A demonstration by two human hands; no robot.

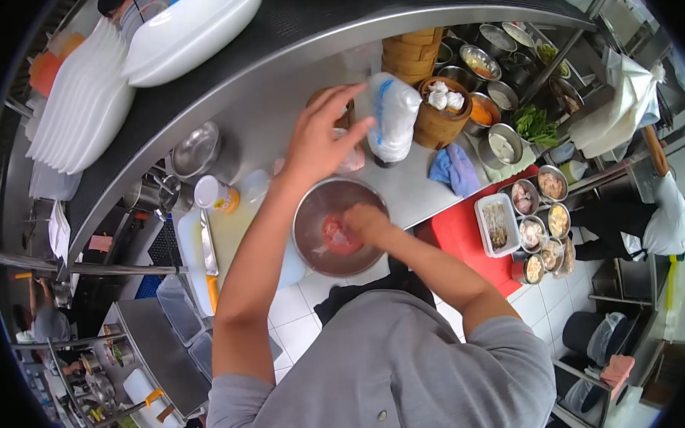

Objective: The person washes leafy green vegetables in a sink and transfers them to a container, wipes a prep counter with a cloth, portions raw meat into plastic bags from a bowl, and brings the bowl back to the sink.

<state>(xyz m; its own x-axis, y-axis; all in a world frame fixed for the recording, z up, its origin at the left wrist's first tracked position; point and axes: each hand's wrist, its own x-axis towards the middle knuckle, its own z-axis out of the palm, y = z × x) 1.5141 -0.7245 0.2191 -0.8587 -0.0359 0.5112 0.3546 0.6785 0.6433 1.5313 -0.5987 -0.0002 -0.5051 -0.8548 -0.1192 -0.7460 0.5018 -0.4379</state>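
A steel mixing bowl [307, 247] sits at the front edge of the counter with raw pinkish-red meat [337, 234] in the bottom. My right hand [367, 225] is down inside the bowl, at the meat; its fingers are smeared by motion. Above the bowl, over the counter, my left hand [324, 137] is raised with thumb and fingers apart, holding nothing. Close by its fingertips stands a white, plastic-wrapped bundle [393, 118] with blue print. Behind the left hand and wrist, a small clear bag of pinkish food [351, 158] is partly hidden.
Left lie a knife [208, 248] on a cutting board [189, 241] and a white-lidded jar [216, 194]. Right are a bamboo steamer [435, 128], a blue cloth [455, 169], a red board [454, 243] and several food bowls [531, 231]. A plate shelf [310, 41] overhangs the counter.
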